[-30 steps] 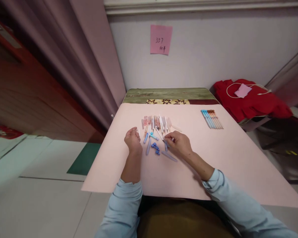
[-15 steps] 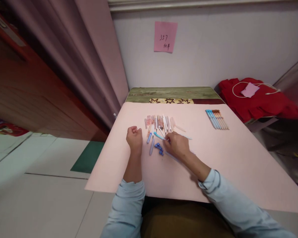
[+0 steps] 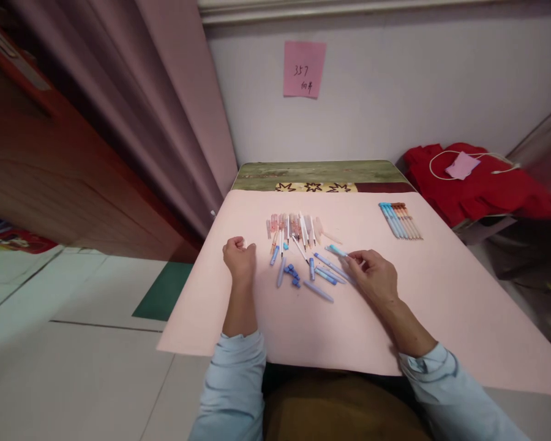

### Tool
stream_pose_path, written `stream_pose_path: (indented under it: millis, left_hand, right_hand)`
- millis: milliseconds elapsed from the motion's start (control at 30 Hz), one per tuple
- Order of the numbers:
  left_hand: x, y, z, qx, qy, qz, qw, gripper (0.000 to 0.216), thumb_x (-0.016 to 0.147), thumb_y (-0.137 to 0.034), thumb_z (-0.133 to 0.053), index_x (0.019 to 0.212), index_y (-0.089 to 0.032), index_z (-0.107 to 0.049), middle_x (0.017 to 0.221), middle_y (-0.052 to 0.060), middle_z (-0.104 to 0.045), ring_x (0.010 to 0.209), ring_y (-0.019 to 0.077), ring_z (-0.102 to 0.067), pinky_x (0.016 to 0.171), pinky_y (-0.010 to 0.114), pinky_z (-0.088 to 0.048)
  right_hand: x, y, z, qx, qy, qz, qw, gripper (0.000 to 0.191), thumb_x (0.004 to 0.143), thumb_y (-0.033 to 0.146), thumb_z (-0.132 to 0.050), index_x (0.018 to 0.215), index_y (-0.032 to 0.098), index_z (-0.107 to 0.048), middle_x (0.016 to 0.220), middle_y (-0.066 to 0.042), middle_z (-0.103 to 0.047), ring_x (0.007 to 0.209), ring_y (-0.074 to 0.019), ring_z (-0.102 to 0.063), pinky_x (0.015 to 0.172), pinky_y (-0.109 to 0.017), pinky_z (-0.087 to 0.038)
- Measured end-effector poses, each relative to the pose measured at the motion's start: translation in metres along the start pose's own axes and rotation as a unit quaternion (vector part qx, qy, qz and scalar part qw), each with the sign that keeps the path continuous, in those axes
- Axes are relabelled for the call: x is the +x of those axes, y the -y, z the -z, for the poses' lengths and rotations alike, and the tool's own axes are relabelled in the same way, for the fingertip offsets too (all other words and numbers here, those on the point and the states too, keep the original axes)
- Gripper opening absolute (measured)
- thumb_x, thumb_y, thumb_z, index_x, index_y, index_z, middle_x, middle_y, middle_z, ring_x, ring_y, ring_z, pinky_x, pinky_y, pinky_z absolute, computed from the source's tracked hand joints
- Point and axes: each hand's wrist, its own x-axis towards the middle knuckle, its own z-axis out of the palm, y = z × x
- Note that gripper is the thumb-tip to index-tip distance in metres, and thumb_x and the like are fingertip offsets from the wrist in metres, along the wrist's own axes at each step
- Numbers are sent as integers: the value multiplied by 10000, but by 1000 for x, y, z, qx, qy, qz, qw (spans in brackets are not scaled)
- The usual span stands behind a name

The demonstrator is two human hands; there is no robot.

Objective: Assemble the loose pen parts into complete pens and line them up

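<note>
Between the thumb and fingers of my right hand (image 3: 374,275) is a light blue pen barrel (image 3: 337,250), held over the right side of the loose parts. My left hand (image 3: 239,257) is curled left of the pile; a small pale bit shows at its fingertips, too small to name. Periwinkle pen barrels (image 3: 319,291) and short blue tubes (image 3: 311,268) lie scattered between the hands. Dark blue pen caps (image 3: 292,274) form a small heap. Behind them stand rows of clear pinkish tubes (image 3: 274,222) and white refills (image 3: 304,231), lying close together.
A neat row of blue and orange pens (image 3: 400,221) lies at the right back of the pink table cover (image 3: 445,306). Beyond the table's right edge is a red cloth (image 3: 482,190) with a white cable (image 3: 441,174). A wall with a pink note (image 3: 304,69) rises behind.
My right hand has moved right, carrying the light blue barrel away from the middle of the pile and uncovering several blue parts. My left hand has shifted slightly left.
</note>
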Motion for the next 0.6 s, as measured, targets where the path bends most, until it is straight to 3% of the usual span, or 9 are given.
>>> stream_pose_path:
  millis: [100, 300, 600]
  left_hand:
    - [3, -1, 5, 88, 5, -40, 995, 326, 563, -50, -718, 840, -187, -612, 906, 20, -524, 693, 134, -518, 898, 351, -451]
    - [5, -3, 9, 151, 25, -67, 986, 319, 544, 1, -666, 790, -185, -582, 855, 33, -507, 687, 163, -502, 882, 374, -448]
    - [10, -4, 16, 234, 39, -69, 969, 241, 562, -136, -755, 707, -196, -572, 761, 40, -533, 756, 225, -546, 883, 402, -444]
  right_hand:
    - [-1, -6, -1, 17, 4, -3, 1000, 271, 821, 468, -606, 802, 232, -738, 768, -29, -687, 625, -161, -573, 621, -290, -414]
    - [-1, -10, -2, 42, 28, -37, 998, 236, 810, 444, -611, 805, 251, -748, 757, -11, -688, 643, -164, -585, 623, -288, -433]
    - [0, -11, -5, 53, -6, -43, 998, 277, 844, 433, -567, 860, 237, -763, 803, -29, -715, 648, -171, -606, 659, -297, -461]
